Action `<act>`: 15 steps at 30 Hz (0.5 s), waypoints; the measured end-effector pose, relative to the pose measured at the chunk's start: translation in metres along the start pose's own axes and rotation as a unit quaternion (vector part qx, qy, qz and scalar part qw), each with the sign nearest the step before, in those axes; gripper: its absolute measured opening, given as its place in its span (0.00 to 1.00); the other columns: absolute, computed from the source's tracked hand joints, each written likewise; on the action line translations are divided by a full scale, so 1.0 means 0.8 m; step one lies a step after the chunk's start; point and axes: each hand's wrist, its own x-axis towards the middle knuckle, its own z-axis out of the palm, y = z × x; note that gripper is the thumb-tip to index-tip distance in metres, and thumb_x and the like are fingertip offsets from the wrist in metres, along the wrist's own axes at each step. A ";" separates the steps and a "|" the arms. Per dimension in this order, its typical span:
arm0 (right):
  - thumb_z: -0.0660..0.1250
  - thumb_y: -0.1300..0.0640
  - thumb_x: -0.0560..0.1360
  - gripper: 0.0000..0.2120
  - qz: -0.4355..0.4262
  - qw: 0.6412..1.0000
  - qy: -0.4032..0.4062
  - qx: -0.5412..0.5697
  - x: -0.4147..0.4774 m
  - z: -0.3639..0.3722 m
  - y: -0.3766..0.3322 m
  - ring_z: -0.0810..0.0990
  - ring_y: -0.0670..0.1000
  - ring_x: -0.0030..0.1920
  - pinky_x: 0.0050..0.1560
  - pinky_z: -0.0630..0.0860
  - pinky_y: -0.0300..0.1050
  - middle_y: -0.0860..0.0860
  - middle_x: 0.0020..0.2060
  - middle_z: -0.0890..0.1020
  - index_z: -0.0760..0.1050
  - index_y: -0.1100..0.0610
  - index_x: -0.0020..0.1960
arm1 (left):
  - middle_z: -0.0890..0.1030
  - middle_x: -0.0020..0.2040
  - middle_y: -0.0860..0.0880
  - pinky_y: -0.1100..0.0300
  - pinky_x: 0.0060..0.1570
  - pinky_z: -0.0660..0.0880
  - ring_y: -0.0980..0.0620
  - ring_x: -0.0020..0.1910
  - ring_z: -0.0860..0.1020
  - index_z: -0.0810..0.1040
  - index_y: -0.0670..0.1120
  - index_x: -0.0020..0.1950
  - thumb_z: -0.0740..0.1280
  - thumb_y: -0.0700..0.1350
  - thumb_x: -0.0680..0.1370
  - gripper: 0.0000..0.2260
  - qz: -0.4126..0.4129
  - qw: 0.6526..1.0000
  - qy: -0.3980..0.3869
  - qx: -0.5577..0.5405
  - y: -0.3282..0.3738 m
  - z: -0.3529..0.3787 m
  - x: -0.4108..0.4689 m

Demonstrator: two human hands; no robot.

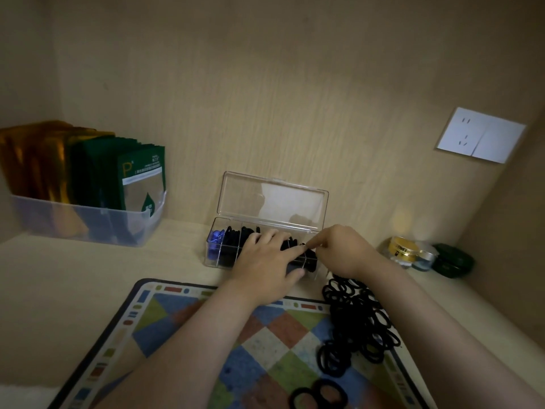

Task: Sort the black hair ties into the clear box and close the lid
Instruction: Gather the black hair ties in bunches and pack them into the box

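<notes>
Head view: the clear box (213, 258) stands on a pale shelf (73, 276) against the back wall. Its lid (271, 199) is up and leans back. The left end compartment holds small blue things (215, 236); the other compartments hold black ties (287, 245).

The left hand (265, 258) lies flat over the middle of the box, fingers straight and resting on the ties, thumb along the front wall. The right hand (345, 249) is at the right end of the box with its fingers curled, forefinger and thumb pinching a tie just beside the left fingertips.

A pile (356, 317) of loose black ties lies on the right side of a chequered mat (182, 320), in front of the box, and two more ties (318, 394) lie at the mat's near edge.

To the left, a bin (88, 222) holds upright green and gold packets (141, 178). To the right are small jars (404, 249) and, on the wall, a socket (480, 135).
</notes>
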 end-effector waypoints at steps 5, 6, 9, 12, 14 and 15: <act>0.50 0.46 0.68 0.22 -0.046 0.988 -0.032 -0.145 -0.012 0.022 -0.005 0.74 0.53 0.54 0.57 0.63 0.49 0.50 0.46 0.83 0.82 0.51 0.45 | 0.69 0.72 0.55 0.52 0.74 0.52 0.53 0.72 0.62 0.66 0.57 0.74 0.58 0.60 0.79 0.23 -0.011 0.999 0.028 -0.018 0.003 -0.002 0.000; 0.50 0.46 0.69 0.22 -0.051 0.988 -0.029 -0.143 -0.012 0.022 -0.005 0.74 0.53 0.54 0.58 0.63 0.50 0.50 0.45 0.83 0.81 0.51 0.45 | 0.69 0.72 0.55 0.51 0.75 0.52 0.53 0.72 0.63 0.66 0.56 0.74 0.58 0.60 0.79 0.24 -0.010 1.000 0.026 -0.013 0.003 -0.002 -0.001; 0.51 0.48 0.69 0.23 -0.056 0.994 0.002 -0.099 -0.011 0.014 -0.001 0.76 0.53 0.57 0.60 0.64 0.49 0.49 0.49 0.84 0.82 0.52 0.49 | 0.68 0.73 0.54 0.50 0.76 0.51 0.52 0.73 0.62 0.63 0.57 0.76 0.58 0.60 0.79 0.25 -0.007 1.000 0.015 -0.012 0.003 -0.001 -0.002; 0.51 0.47 0.69 0.23 -0.056 0.995 -0.005 -0.087 -0.011 0.010 -0.001 0.76 0.53 0.57 0.60 0.64 0.49 0.49 0.51 0.84 0.82 0.51 0.51 | 0.67 0.74 0.54 0.51 0.75 0.51 0.52 0.74 0.62 0.62 0.57 0.77 0.58 0.60 0.79 0.26 -0.005 1.000 0.016 -0.009 0.004 -0.001 -0.001; 0.54 0.49 0.70 0.17 -0.051 0.994 -0.047 -0.085 -0.015 0.011 -0.001 0.77 0.53 0.53 0.58 0.67 0.49 0.50 0.46 0.83 0.81 0.51 0.46 | 0.68 0.74 0.54 0.51 0.75 0.51 0.53 0.73 0.62 0.64 0.57 0.76 0.58 0.60 0.80 0.24 -0.005 1.000 0.019 -0.013 0.005 -0.002 -0.002; 0.56 0.51 0.71 0.16 -0.051 0.995 -0.054 -0.062 -0.017 0.011 0.001 0.78 0.53 0.52 0.59 0.69 0.49 0.50 0.47 0.84 0.81 0.51 0.47 | 0.68 0.73 0.54 0.52 0.75 0.52 0.53 0.73 0.63 0.64 0.57 0.75 0.59 0.60 0.80 0.24 -0.006 1.000 0.021 -0.016 0.005 -0.003 -0.002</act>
